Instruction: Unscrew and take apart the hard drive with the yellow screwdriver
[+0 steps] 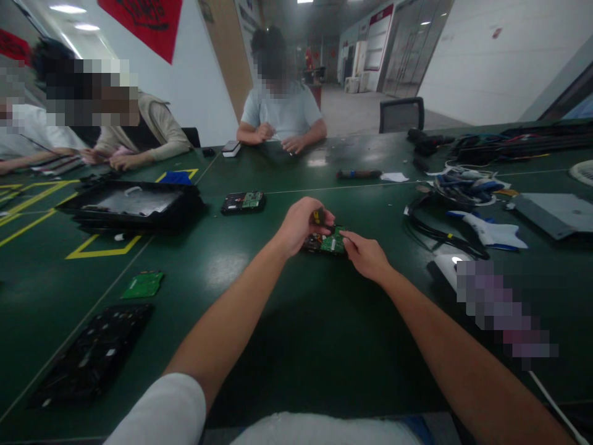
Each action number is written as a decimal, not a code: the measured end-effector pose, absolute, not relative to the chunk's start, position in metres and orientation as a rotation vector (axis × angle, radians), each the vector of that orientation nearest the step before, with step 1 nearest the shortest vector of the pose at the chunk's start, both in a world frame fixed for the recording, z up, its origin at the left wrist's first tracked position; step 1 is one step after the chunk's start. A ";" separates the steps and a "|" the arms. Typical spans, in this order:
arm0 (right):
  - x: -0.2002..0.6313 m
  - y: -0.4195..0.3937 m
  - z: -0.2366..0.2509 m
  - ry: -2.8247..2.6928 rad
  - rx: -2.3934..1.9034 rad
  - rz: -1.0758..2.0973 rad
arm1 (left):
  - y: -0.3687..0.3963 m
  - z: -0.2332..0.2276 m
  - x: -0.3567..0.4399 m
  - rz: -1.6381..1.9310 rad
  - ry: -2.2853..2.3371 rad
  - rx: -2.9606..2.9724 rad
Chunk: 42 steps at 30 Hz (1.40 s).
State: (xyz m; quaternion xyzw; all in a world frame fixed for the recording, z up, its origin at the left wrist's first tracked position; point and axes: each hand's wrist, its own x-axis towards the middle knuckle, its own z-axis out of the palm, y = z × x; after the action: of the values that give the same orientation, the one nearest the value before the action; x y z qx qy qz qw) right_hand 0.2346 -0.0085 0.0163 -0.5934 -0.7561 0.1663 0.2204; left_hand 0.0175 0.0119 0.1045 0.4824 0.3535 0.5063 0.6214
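Note:
A hard drive (332,243) with a green circuit board facing up lies on the table in front of me. My left hand (303,224) is closed around a screwdriver (319,216) above the drive's left part. Only the dark handle with yellow marks shows; its tip is hidden. My right hand (368,254) grips the drive's right edge, with the index finger resting by the board. Another hard drive (243,202) lies further off to the left, apart from both hands.
At the left are a loose green circuit board (142,284), a black part (95,355) and stacked black trays (134,204). Cables (463,185), a blue-white glove (498,230) and a grey metal case (556,214) lie right. A person (282,111) sits opposite; others sit left.

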 end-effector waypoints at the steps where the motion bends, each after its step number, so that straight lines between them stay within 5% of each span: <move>1: 0.235 -0.009 0.016 -2.090 -1.642 0.466 | 0.013 0.104 0.017 1.179 0.822 1.126; 42: 0.236 -0.008 0.015 -2.092 -1.640 0.490 | 0.010 0.109 0.014 1.179 0.879 1.267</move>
State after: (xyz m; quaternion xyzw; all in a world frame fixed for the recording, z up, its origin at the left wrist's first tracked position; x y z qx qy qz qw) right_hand 0.2358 -0.0082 0.0152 -0.5923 -0.7553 0.1770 0.2175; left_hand 0.0139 0.0104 0.1087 0.5386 0.3736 0.5012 0.5649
